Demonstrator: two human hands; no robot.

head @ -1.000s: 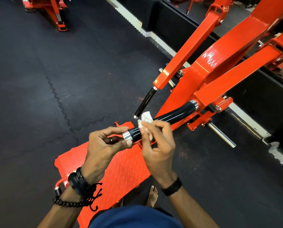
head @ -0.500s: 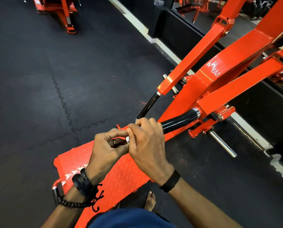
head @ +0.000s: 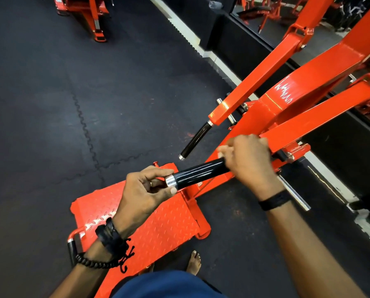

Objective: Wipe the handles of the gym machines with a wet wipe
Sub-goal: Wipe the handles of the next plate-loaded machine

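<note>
Centre of frame: black near handle [head: 198, 172] with chrome end cap [head: 171, 181], pinched at the cap between thumb and fingers of left hand [head: 144, 191]. Right of centre: right hand [head: 249, 161] curled round the handle's upper end, sliver of white wet wipe [head: 220, 152] showing under the fingers. Above: second black handle [head: 195, 140], untouched; lower centre: orange footplate [head: 149, 220] on dark floor mat [head: 50, 104].

A dark rubber floor [head: 50, 125] of interlocking mats is carrying an orange machine [head: 282, 100], whose checkered footplate [head: 158, 220] is lying flat at the near end. A bare foot [head: 194, 263] is standing on the mat just beside the plate. A second orange machine [head: 89, 16] is sitting well apart at the far edge, and a pale strip [head: 190, 37] is running along the wall.
</note>
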